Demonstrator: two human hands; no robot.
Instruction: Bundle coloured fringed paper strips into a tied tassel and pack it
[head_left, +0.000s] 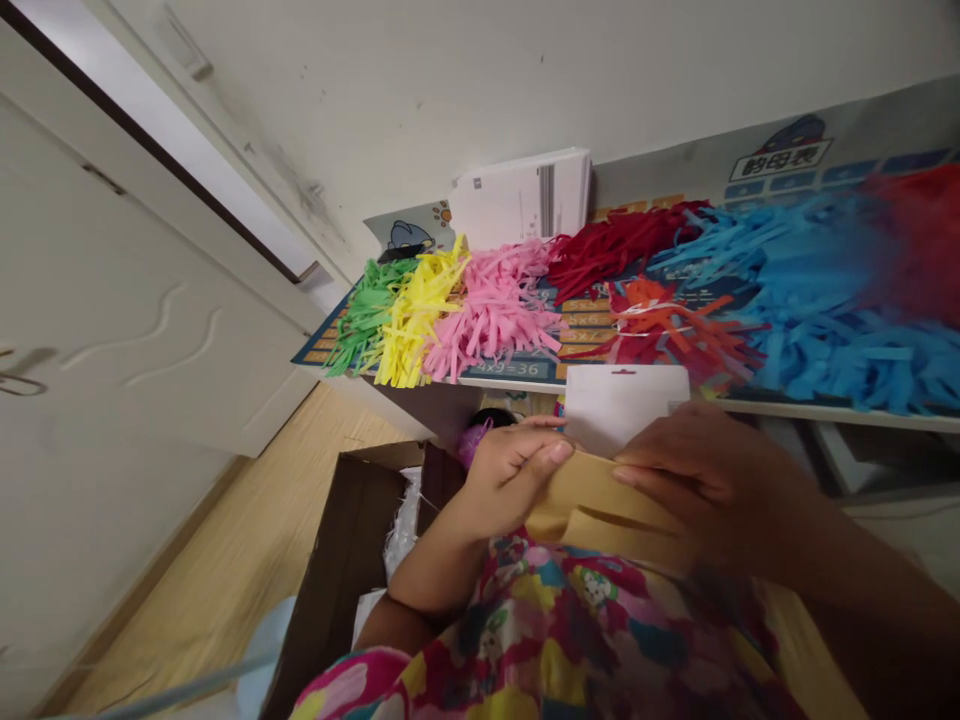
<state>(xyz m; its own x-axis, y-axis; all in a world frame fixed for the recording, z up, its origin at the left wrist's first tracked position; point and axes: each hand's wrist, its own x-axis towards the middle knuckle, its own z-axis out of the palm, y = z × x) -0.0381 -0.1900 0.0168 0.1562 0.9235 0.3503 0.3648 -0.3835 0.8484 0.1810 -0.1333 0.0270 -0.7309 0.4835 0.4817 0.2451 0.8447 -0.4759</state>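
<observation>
A folded piece of tan kraft paper or thin card (600, 490) is between my two hands, close to my body. My left hand (514, 470) pinches its upper left edge, thumb on top. The fingers of my right hand (697, 480) grip the upper right side, and part of the piece is hidden behind them. Just beyond it is a white card (611, 400) with a small hanging slot at its top. Whether my fingers also touch that card, I cannot tell. Bundles of shredded paper strips lie along the table past my hands: green (375, 310), yellow (424, 315), pink (499, 310).
Further right are dark red strips (626, 240), a tied orange-red bundle (660, 320) and blue strips (817, 290). A stack of white cards (517, 200) leans on the wall. An open cardboard box (337, 550) stands on the floor at left, near a white door (142, 270).
</observation>
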